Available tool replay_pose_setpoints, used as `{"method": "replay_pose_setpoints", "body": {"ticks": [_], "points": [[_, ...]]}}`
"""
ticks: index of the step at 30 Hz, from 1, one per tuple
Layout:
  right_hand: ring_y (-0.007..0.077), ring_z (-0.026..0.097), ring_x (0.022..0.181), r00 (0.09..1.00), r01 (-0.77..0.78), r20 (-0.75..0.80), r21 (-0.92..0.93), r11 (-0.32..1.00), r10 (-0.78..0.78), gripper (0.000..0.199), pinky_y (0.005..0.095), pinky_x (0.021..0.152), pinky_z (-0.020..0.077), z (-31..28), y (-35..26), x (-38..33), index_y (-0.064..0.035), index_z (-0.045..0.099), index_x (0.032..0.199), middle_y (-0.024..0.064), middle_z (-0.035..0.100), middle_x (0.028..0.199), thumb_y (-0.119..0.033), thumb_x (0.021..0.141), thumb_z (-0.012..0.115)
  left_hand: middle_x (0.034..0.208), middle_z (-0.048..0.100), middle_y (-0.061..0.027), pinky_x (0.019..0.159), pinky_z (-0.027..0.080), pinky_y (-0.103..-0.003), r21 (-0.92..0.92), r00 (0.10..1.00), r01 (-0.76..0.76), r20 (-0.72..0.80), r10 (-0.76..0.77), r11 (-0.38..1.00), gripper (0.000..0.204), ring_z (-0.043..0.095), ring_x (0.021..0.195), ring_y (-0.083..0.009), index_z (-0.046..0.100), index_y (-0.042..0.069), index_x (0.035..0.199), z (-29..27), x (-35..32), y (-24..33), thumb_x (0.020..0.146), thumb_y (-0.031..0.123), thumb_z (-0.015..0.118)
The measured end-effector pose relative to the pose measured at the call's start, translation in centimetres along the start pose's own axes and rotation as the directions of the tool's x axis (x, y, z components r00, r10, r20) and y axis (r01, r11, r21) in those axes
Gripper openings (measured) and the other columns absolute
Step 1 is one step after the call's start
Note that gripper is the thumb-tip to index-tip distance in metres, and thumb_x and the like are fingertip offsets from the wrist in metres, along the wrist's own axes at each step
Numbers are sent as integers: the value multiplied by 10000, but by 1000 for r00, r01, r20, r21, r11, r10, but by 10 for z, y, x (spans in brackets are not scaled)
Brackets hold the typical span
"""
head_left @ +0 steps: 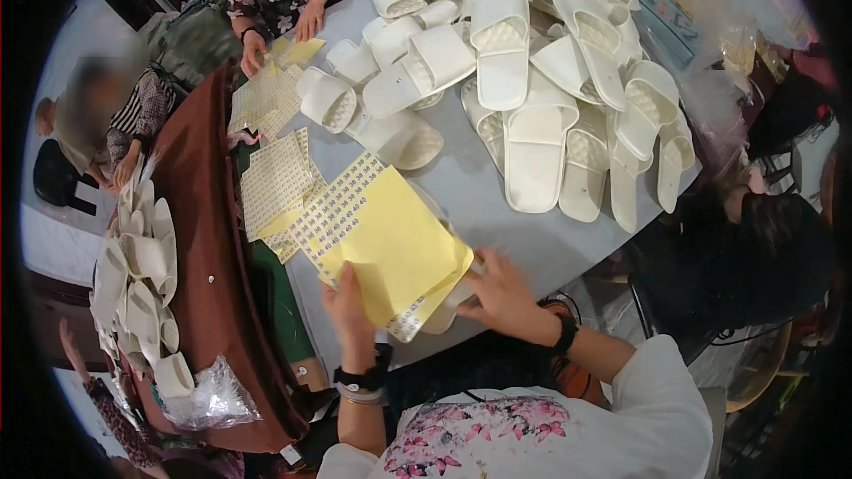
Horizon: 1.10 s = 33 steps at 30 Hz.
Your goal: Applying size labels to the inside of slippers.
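Observation:
My left hand [351, 309] grips a few yellow sticker sheets [399, 235] by their lower left edge, with the thumb on top. The sheets are partly bare and partly covered in rows of small printed stickers. A white slipper [441, 315] shows in part from beneath them. At the sheets' right corner is my right hand [513, 300], slightly blurred, its fingers apart. Whether it touches the sheets or the slipper I cannot tell. More sticker sheets [275, 179] lie on the table to the left, beside several loose white slippers [404, 137].
A large heap of white slippers [537, 146] covers the far right of the grey table [461, 182]. Across the table, another person's hands [309, 19] rest near sticker sheets. On the left, a brown cloth-covered surface [209, 257] holds more slippers [138, 288] and a clear plastic bag [217, 397].

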State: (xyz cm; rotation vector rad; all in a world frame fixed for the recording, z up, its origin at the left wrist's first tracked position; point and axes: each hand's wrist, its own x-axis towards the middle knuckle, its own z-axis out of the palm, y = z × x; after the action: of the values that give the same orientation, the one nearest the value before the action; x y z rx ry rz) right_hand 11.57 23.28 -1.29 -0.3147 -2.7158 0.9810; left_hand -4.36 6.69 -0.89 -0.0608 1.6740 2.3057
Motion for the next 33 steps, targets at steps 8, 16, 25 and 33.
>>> {"method": "replay_pose_setpoints", "body": {"ticks": [8, 16, 25, 33], "points": [[312, 460, 931, 999, 33, -5, 174, 984, -32, 357, 411, 746, 391, 12, 0, -1, -45, 545, 958, 164, 450, 991, -215, 675, 684, 1079, 575, -122, 812, 493, -347, -91, 897, 426, 176, -406, 900, 280, 586, 958, -230, 474, 0, 1137, -40, 24, 30, 866, 66, 505], [317, 445, 1011, 991, 119, -60, -49, 992, -122, 520, 423, 864, 341, 14, -21, 8, -67, 515, 1129, 164, 438, 1152, -272, 674, 664, 1089, 572, -139, 788, 523, -356, -129, 879, 463, 198, -435, 877, 295, 601, 940, -241, 458, -4, 1159, -51, 10, 25, 866, 22, 485], [249, 468, 1021, 993, 118, 24, -183, 976, -115, 361, 413, 852, 360, -11, 0, 21, -116, 573, 1036, 93, 478, 1126, -215, 695, 639, 1071, 574, -107, 784, 490, -315, -59, 941, 325, 115, -317, 944, 280, 582, 938, -194, 463, -9, 1142, -20, -1, 18, 874, 59, 510], [327, 537, 782, 991, -120, -22, 262, 958, 131, 123, 397, 658, 447, 13, 17, 46, -35, 550, 860, 128, 525, 874, -135, 793, 576, 1061, 577, -88, 787, 459, -270, 225, 976, 194, 54, -212, 955, 283, 572, 918, -155, 479, -14, 1133, -29, -14, 29, 861, 48, 531]]}}
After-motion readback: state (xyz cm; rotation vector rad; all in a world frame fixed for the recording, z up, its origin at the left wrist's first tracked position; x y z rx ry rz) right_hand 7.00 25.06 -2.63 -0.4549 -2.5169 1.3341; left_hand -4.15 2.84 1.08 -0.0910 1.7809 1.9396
